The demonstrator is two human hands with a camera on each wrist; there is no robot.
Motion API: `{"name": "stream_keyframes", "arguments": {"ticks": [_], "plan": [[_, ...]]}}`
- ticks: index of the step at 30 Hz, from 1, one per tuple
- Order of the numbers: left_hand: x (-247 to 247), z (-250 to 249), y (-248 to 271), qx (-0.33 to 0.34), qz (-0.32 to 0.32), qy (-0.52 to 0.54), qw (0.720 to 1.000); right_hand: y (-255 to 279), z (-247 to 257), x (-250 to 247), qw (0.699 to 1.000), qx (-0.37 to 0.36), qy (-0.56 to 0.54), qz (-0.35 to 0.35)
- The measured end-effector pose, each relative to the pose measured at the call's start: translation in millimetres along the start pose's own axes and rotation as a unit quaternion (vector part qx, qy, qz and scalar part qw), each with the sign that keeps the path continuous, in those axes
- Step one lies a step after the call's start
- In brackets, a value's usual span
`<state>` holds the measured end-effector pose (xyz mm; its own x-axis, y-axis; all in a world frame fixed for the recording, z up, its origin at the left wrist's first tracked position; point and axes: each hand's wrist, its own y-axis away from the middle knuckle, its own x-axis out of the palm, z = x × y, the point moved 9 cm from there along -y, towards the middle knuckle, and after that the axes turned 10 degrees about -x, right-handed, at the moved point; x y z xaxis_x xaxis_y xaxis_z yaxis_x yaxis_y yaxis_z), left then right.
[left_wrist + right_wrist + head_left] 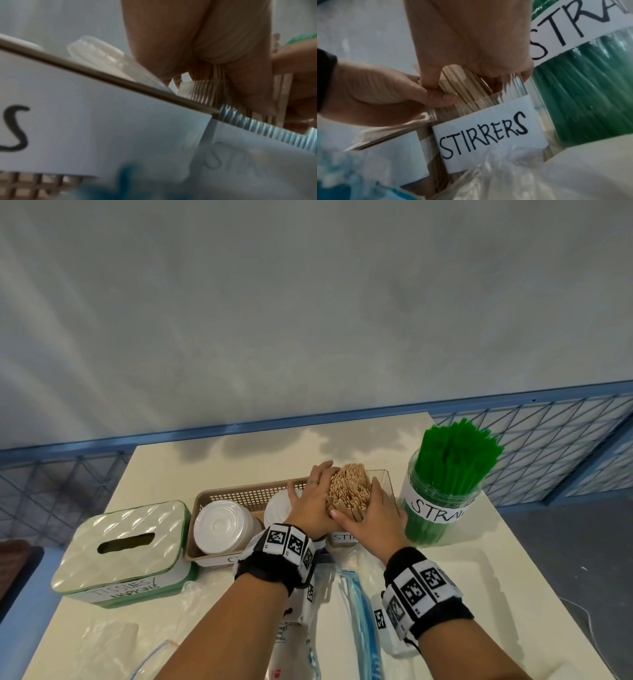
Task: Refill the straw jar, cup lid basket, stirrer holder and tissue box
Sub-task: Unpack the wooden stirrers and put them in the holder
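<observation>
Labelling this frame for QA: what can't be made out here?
- Stirrer holder: head view, both hands hide it; label cut to "STI".
- Tissue box contents: head view, slot too dark.
- Cup lid basket label: head view, left hand covers it.
- Straw jar label: cut off in right wrist view.

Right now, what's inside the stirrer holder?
A thick bundle of wooden stirrers stands in the stirrer holder, left hand and right hand cupping it. Its bottom is hidden.

You're at what looks like a café-style condiment station: a cream bench [205,460] carries hand-labelled containers, a straw jar [442,501], stirrer holder [488,135], lid basket [246,494] and tissue box [123,549], against a plain grey wall [308,302].
</observation>
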<state>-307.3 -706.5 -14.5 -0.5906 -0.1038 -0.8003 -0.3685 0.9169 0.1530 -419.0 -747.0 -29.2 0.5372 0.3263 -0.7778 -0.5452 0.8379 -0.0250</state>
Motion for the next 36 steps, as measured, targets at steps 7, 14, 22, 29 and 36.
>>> {"name": "stream_keyframes", "arguments": {"ticks": [7, 14, 22, 29, 36], "plan": [[1, -10, 1, 0.007, 0.021, -0.010, 1.000, 4, 6, -6, 0.999, 0.011, -0.001, -0.038], [-5, -35, -1, 0.027, 0.033, -0.028, 0.999, 1, 9, -28, 0.989, 0.042, -0.091, -0.108], [-4, -19, 3, 0.020, 0.008, 0.099, 0.995, 3, 8, -27, 0.978, -0.019, -0.139, -0.153], [-3, -16, 4, 0.031, 0.015, 0.123, 0.992, 8, 23, -33, 0.970, -0.100, -0.122, -0.183], [0, -24, 6, 0.054, 0.003, 0.036, 0.998, -2, 27, -11, 0.982, -0.119, -0.109, -0.095]]}}
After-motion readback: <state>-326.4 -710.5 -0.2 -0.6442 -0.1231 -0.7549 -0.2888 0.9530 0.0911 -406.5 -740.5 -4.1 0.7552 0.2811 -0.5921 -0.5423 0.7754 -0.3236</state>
